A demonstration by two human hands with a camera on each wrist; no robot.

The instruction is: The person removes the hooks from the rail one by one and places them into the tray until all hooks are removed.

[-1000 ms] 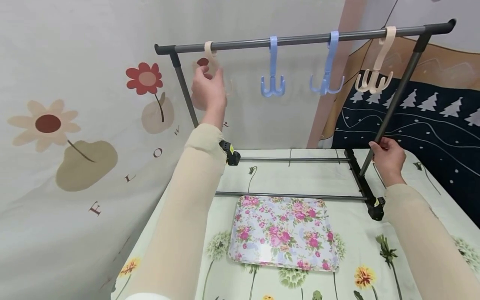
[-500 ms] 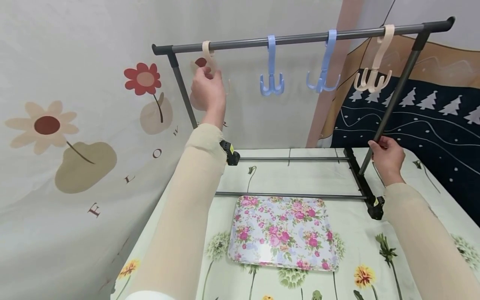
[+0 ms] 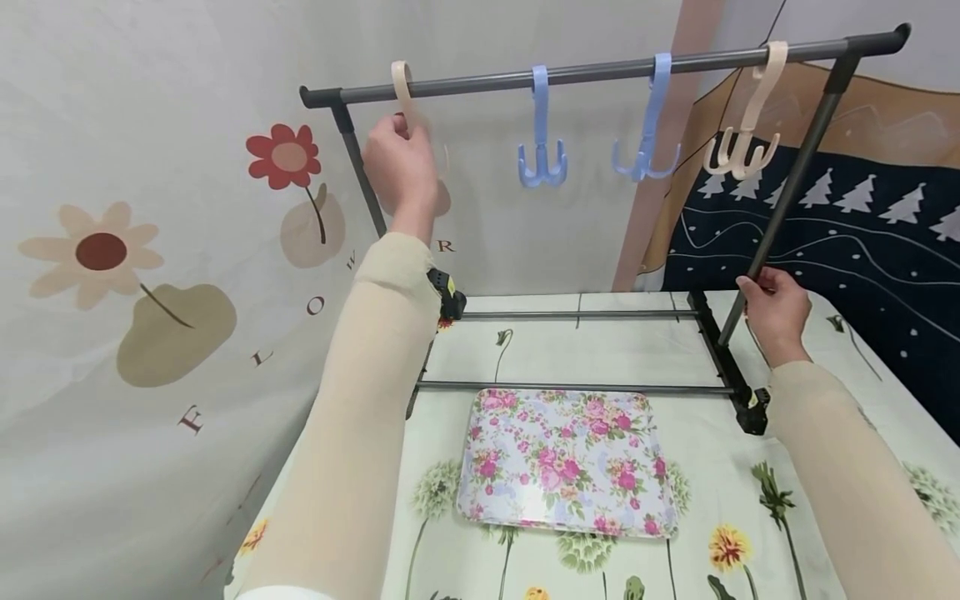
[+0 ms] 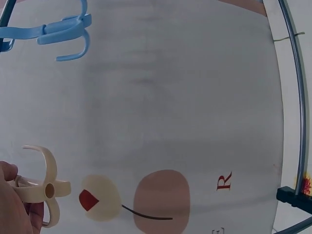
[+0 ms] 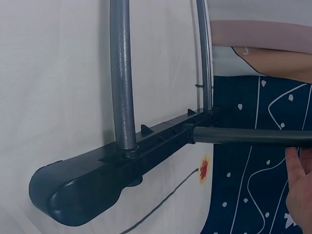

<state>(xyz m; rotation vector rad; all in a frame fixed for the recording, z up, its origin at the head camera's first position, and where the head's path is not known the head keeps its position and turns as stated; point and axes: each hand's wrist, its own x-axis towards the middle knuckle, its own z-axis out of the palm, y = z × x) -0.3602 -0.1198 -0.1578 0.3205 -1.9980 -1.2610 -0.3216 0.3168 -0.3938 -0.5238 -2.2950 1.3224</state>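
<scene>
My left hand (image 3: 402, 162) grips a beige multi-prong hook (image 3: 402, 82) near the left end of the grey rack's top bar (image 3: 480, 82). The loop of this hook stands higher than the bar. Its prongs (image 4: 48, 187) point away from the fingers in the left wrist view; the hand hides most of them in the head view. Low on the rack's right post (image 3: 791, 175), my right hand (image 3: 777, 317) pinches the tube between thumb and fingers. Two blue hooks (image 3: 542, 133) and another beige hook (image 3: 753, 117) hang further right along the bar.
A floral tray (image 3: 566, 467) lies on the flower-print tablecloth (image 3: 750, 483) in front of the rack. Black feet (image 3: 723, 367) and two low crossbars (image 3: 577, 389) form the rack's base. A printed cloth (image 3: 187, 467) hangs behind and to the left.
My left hand has moved left and slightly up with the beige hook, whose loop has risen above the bar. My right hand has kept its place on the post.
</scene>
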